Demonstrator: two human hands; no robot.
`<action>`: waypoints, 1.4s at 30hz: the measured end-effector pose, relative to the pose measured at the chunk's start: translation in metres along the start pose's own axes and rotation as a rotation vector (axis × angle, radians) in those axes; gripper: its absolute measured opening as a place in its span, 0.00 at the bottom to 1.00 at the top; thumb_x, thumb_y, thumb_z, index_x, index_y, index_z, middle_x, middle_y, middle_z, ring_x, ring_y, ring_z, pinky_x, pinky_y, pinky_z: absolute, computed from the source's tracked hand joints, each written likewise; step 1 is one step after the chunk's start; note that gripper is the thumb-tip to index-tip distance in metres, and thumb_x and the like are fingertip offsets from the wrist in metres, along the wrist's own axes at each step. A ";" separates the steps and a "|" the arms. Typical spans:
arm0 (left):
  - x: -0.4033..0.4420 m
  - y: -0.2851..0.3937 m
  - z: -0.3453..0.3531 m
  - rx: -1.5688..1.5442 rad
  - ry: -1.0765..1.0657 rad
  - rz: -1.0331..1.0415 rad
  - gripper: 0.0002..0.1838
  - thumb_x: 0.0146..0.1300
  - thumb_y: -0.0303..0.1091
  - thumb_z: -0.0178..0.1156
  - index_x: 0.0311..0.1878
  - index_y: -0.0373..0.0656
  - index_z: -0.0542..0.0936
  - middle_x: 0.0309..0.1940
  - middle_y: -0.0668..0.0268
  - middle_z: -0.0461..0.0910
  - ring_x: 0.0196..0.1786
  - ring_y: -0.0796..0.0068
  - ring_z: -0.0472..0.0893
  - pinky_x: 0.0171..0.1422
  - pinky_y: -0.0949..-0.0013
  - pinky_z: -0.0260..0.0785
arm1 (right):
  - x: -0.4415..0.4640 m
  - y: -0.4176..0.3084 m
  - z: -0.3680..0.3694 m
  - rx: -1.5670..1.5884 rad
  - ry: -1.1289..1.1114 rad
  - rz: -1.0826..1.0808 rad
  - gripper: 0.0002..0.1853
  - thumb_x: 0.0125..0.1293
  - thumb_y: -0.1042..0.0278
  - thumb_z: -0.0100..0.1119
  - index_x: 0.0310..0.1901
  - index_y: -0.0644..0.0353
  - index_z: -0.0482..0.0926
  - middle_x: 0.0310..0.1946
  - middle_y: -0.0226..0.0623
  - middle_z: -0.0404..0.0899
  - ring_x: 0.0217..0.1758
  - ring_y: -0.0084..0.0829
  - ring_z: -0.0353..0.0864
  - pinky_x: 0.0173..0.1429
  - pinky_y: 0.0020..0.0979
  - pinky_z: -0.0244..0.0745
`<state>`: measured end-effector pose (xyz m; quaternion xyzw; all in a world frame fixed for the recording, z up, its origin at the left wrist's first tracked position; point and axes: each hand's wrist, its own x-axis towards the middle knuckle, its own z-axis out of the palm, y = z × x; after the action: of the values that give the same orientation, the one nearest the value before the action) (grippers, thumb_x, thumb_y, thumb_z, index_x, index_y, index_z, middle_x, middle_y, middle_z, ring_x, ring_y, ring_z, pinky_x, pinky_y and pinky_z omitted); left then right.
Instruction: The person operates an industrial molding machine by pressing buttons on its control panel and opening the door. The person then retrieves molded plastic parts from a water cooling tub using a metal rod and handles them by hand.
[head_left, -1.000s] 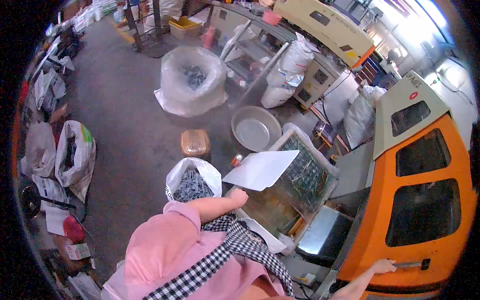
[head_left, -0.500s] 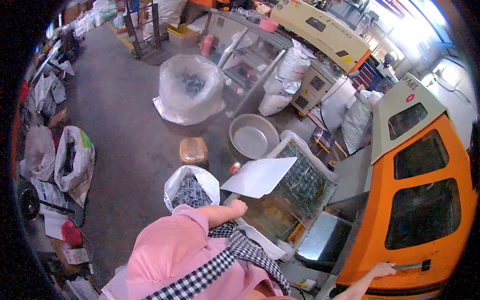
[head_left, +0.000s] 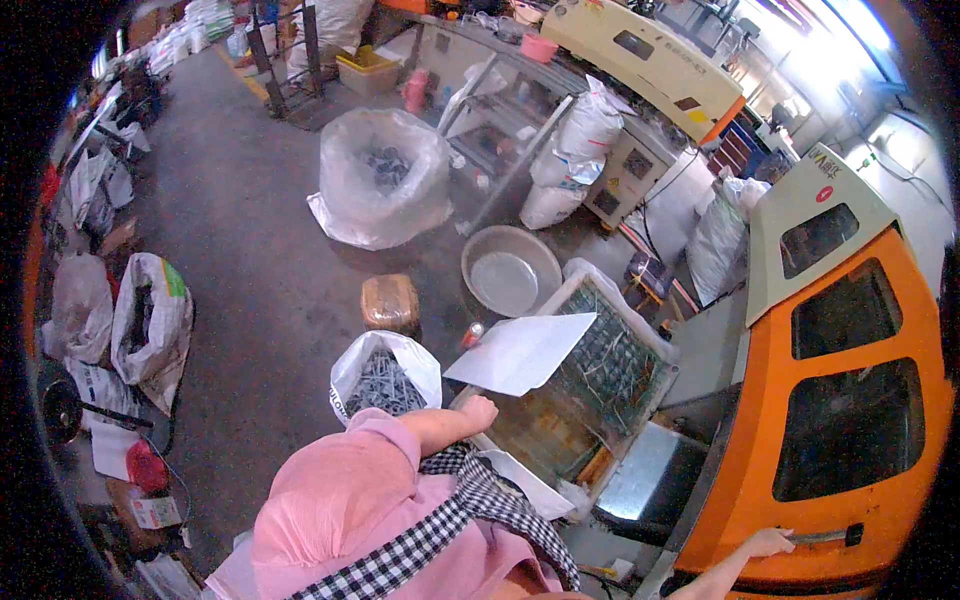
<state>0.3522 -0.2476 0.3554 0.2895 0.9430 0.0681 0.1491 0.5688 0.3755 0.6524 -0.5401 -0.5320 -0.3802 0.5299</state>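
Observation:
My left hand [head_left: 478, 411] is closed at the near left edge of a shallow bin [head_left: 545, 425], just below a white sheet [head_left: 522, 352] that lies across it; whatever its fingers hold, if anything, is hidden. Grey parts and thin strips [head_left: 612, 360] fill the far side of the bin. At the lower right, my right hand [head_left: 768, 543] has its fingers on the metal handle [head_left: 822, 537] of the orange machine door [head_left: 745, 500]. A white sack of grey parts [head_left: 385, 385] stands left of my left hand.
Beyond the sack sits a taped brown box [head_left: 390, 303]. A round basin [head_left: 510, 270] and a large clear bag [head_left: 383, 180] stand farther off. Open sacks [head_left: 150, 325] line the left side. Another machine [head_left: 645, 60] is at the back, and a metal chute [head_left: 652, 470] lies beside the bin.
The view has tilted slightly, shifting the scene a little. Both hands have stayed in nearly the same places, the right one at the door handle.

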 end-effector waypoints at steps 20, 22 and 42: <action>0.012 0.000 -0.003 0.007 -0.055 -0.036 0.09 0.49 0.32 0.52 0.28 0.44 0.82 0.28 0.62 0.80 0.33 0.67 0.81 0.34 0.65 0.73 | 0.005 -0.010 -0.028 0.100 -0.073 0.013 0.18 0.63 0.52 0.43 0.32 0.63 0.62 0.18 0.45 0.74 0.21 0.40 0.77 0.17 0.31 0.71; 0.012 -0.001 -0.001 0.005 -0.047 -0.020 0.09 0.49 0.32 0.52 0.28 0.44 0.82 0.28 0.61 0.80 0.33 0.67 0.81 0.34 0.65 0.73 | 0.005 -0.009 -0.027 0.158 -0.108 0.067 0.18 0.63 0.52 0.43 0.32 0.62 0.62 0.18 0.44 0.74 0.20 0.39 0.77 0.17 0.31 0.71; 0.021 -0.002 0.011 0.003 -0.013 -0.048 0.09 0.49 0.34 0.52 0.27 0.44 0.81 0.26 0.63 0.80 0.31 0.67 0.80 0.33 0.62 0.72 | 0.005 -0.008 -0.032 0.149 0.079 -0.059 0.18 0.62 0.52 0.45 0.36 0.63 0.65 0.19 0.43 0.73 0.21 0.39 0.77 0.17 0.32 0.70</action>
<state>0.3381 -0.2367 0.3400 0.2673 0.9489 0.0613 0.1564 0.5667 0.3440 0.6629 -0.4677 -0.5533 -0.3758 0.5778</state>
